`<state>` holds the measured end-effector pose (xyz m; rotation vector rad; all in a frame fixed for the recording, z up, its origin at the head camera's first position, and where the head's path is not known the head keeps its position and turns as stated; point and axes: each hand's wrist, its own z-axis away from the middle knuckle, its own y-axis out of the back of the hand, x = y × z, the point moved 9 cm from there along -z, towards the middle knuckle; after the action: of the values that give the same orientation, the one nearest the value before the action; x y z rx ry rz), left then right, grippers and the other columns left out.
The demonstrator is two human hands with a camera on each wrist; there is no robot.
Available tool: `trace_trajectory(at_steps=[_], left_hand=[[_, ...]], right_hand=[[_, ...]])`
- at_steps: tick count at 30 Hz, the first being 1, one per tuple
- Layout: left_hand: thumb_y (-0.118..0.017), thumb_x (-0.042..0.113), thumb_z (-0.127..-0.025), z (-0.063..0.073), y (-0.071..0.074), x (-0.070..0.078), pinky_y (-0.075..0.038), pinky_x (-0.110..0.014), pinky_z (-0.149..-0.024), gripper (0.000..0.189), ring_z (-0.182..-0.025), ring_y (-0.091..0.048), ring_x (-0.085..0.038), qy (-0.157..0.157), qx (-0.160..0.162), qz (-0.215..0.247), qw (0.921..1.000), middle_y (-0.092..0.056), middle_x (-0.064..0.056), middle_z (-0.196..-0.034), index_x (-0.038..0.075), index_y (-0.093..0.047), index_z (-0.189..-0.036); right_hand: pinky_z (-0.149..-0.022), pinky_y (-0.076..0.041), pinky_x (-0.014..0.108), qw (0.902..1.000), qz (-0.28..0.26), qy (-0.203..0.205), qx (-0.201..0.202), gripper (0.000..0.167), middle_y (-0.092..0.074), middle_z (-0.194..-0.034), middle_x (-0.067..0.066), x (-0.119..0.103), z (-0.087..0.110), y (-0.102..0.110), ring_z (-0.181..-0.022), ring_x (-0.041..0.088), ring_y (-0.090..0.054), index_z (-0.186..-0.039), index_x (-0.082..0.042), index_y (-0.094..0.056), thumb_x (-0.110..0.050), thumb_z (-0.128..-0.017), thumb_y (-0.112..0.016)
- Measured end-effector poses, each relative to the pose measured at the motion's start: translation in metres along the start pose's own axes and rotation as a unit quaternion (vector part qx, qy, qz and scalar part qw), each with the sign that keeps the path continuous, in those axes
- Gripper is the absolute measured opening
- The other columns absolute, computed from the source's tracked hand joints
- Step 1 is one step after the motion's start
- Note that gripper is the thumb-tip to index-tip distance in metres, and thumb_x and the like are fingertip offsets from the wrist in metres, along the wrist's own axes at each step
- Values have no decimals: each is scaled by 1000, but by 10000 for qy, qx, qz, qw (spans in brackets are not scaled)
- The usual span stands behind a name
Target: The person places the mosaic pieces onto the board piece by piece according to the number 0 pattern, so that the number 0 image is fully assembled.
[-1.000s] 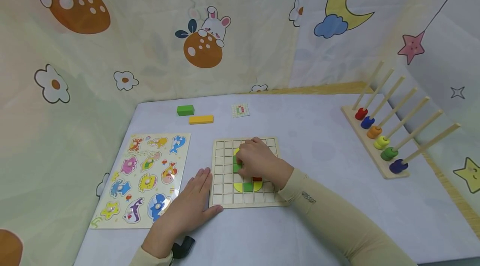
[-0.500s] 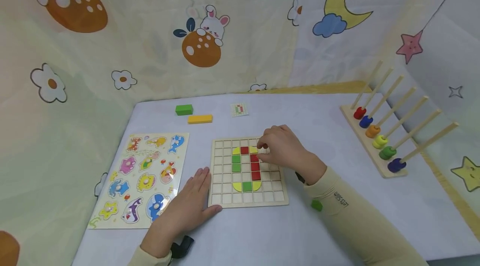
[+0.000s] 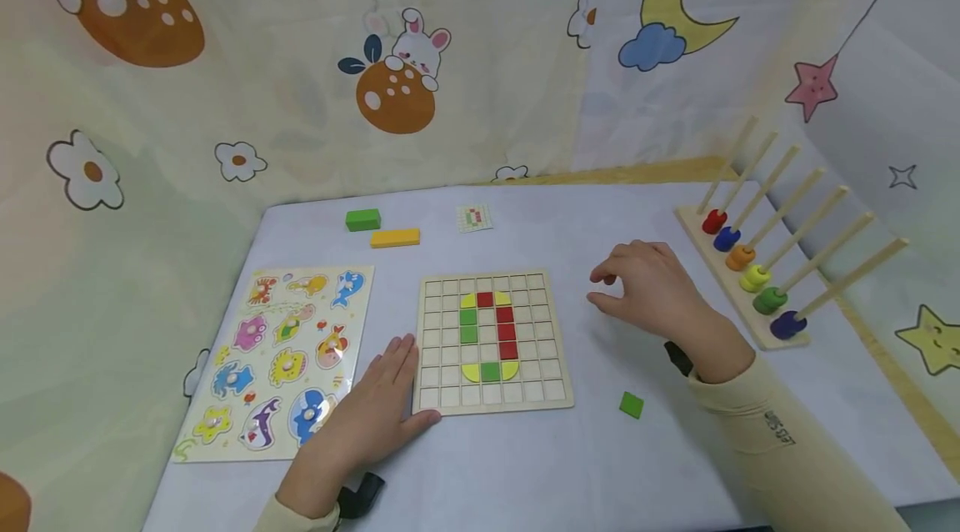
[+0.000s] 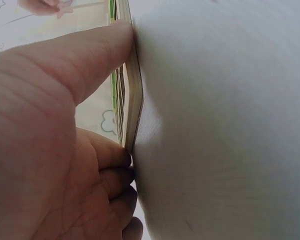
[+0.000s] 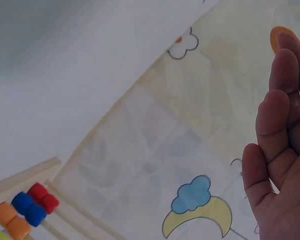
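Note:
A wooden grid board (image 3: 536, 332) lies on the white-covered table. Set into its cells is a ring of tiles: yellow rounded corners, red squares (image 3: 507, 332) down the right side and green squares (image 3: 468, 325) on the left. My left hand (image 3: 375, 411) lies flat with extended fingers along the board's left edge; in the left wrist view its thumb (image 4: 95, 55) touches that edge. My right hand (image 3: 652, 290) hovers to the right of the board, fingers loosely bent, thumb and index apart, holding nothing. A loose green square tile (image 3: 632, 404) lies on the table below it.
An animal knob puzzle (image 3: 273, 436) lies left of the left hand. Behind the board are a green block (image 3: 363, 220), a yellow block (image 3: 395, 238) and a small pattern card (image 3: 474, 218). At the right stands a pegged rack (image 3: 738, 294) with coloured beads.
My right hand has lifted off the board and moved right, uncovering the tiles and then the loose green tile. The left hand has stayed at the board's edge.

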<state>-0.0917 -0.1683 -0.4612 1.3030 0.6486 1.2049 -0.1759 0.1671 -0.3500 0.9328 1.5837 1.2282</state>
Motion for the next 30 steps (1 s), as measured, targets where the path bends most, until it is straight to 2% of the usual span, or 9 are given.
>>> trace_trajectory(at_steps=[7,13,22,30], left_hand=[[-70,64,-91,0,0,-1,-24,-53,-132,105,-166,-11,-30,11,4,-56,10000,-13,-9,-178,7,-24,-167],[-70,63,-91,1,1,0,-24,-53,-132,105,-165,-12,-31,-11,2,-14,10000,-14,-10,-177,6,-24,-166],[-71,63,-91,1,1,1,-24,-54,-132,105,-165,-12,-31,15,-15,-12,10000,-14,-10,-177,5,-24,-166],[-69,65,-92,-1,0,2,-24,-53,-132,105,-165,-11,-30,-5,-19,-85,10000,-14,-9,-178,7,-23,-167]], right_hand=[[-93,-43,53,9995,66,-308,-63,26,-73,-93,3,30,30,4,-96,27,-62,-104,-14,-82,-32,-85,-87],[-84,-43,49,9997,118,-206,-99,24,-71,-87,-3,41,53,-9,-91,24,-62,-99,-17,-82,-33,-83,-88],[-95,-48,60,9998,-19,-44,-169,20,-66,-82,-10,37,79,-29,-88,21,-62,-92,-21,-82,-33,-79,-90],[-94,-50,58,9987,-7,63,-501,23,-64,-81,-15,28,94,-48,-81,11,-57,-85,-26,-80,-41,-73,-94]])
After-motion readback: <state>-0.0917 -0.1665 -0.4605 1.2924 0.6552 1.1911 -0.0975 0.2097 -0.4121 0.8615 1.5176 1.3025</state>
